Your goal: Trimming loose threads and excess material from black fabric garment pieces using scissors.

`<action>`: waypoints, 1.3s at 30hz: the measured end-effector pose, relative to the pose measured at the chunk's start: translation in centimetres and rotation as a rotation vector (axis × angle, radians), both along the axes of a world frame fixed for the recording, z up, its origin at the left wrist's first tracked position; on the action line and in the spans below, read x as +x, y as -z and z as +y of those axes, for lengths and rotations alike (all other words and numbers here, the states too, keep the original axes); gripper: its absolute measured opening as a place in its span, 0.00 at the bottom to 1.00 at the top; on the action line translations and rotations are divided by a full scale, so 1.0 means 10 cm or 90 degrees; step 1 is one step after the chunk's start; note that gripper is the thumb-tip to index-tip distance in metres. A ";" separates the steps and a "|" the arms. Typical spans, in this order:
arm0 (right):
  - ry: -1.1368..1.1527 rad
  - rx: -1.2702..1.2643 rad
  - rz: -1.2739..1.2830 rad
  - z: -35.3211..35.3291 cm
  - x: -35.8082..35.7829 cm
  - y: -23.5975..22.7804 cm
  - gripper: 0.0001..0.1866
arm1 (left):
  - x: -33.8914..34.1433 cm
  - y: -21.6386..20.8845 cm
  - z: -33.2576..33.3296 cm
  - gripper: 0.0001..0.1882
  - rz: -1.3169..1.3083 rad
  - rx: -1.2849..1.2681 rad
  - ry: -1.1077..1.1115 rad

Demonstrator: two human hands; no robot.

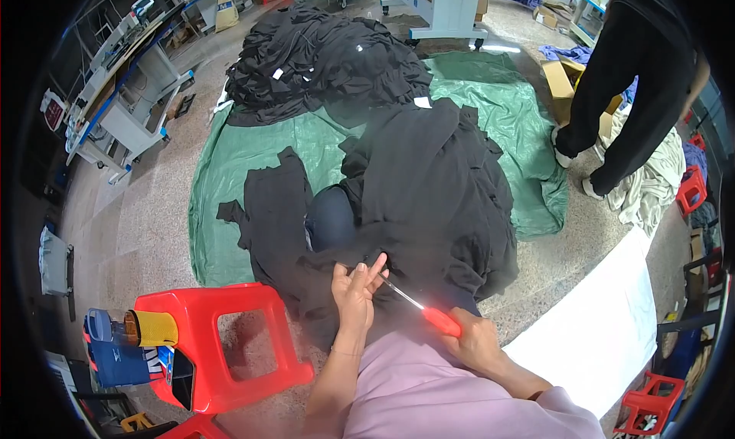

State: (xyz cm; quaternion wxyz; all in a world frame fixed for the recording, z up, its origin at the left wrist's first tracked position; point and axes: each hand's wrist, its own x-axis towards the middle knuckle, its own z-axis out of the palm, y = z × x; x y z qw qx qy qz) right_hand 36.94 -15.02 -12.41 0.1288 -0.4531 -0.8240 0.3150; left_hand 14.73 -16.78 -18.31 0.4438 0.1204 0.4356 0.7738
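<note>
My right hand (473, 339) is closed round the red handle of a tool (442, 322) with a thin metal shaft. The shaft points up and left, and its tip reaches the fingers of my left hand (355, 295). My left hand is closed with the fingertips pinching a fold of black garment (325, 274) over my lap; the fingers partly hide the tip. Beyond my hands lies a large heap of black garments (429, 178). Left of the heap, a black garment (276, 201) lies spread out beside a rounded dark navy object (331, 218), perhaps a cap.
Green sheeting (222, 186) lies under the garments, with another black clothing pile (329, 60) farther back. At my left stands a red stool (295, 366) with a yellow-sleeved bottle (155, 329). White sheeting (589, 316) lies at right; a person (639, 79) stands beyond it.
</note>
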 end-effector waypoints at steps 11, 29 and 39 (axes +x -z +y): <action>0.144 -0.071 0.163 0.09 0.07 -0.06 0.15 | 0.03 -0.12 0.05 0.08 0.005 -0.168 0.236; 0.006 0.020 0.015 -0.03 0.36 0.07 0.17 | 0.12 0.04 0.09 0.14 -0.034 -0.073 0.047; 0.055 -0.062 0.172 0.07 -0.05 -0.22 0.12 | -0.08 -0.25 -0.79 0.05 0.249 -0.272 0.062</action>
